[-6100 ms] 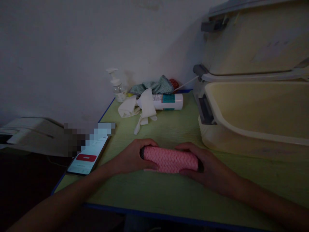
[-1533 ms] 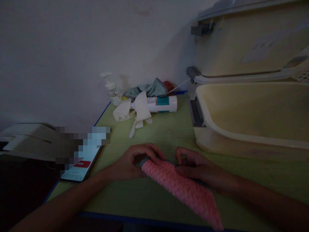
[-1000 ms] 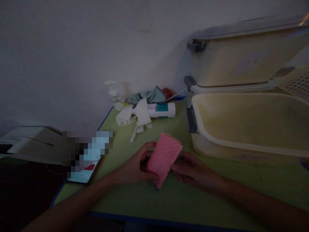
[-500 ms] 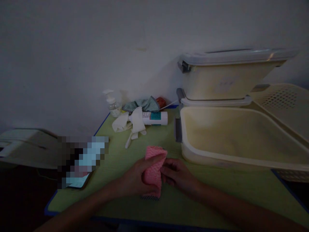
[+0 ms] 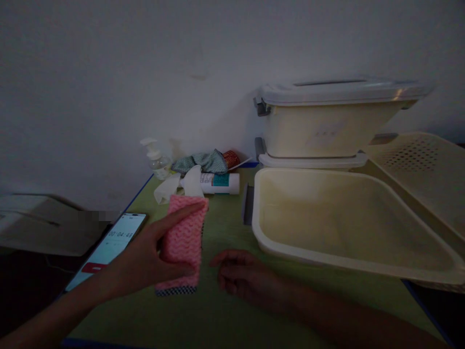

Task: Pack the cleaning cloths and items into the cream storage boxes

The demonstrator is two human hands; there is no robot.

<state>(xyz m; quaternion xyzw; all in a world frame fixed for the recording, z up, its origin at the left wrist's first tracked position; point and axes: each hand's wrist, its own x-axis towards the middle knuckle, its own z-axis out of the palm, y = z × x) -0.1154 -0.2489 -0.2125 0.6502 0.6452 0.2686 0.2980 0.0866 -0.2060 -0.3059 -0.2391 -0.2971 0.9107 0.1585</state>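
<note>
My left hand (image 5: 148,257) grips a folded pink cleaning cloth (image 5: 183,237) with a ribbed texture and a black-and-white checked edge. Thumb and fingers clasp it along its long sides, above the green table top (image 5: 214,315). To the right of the cloth, and apart from it, is my right hand (image 5: 247,276). Its fingers are loosely bent, and I see nothing in them. A white bottle with a teal label (image 5: 223,183) lies behind the cloth, white gloves or wipes (image 5: 192,182) draped over its end.
An open cream bin (image 5: 308,218) stands at the right, with a lidded bin (image 5: 316,126) behind it and a perforated basket (image 5: 410,155) alongside. A clear pump bottle (image 5: 158,165) and a grey-green cloth (image 5: 203,160) are near the wall. A phone (image 5: 116,237) showing a timer lies at the left.
My left hand has moved left with the pink cloth. My right hand has come away from the cloth and now sits apart from it. The view has shifted slightly.
</note>
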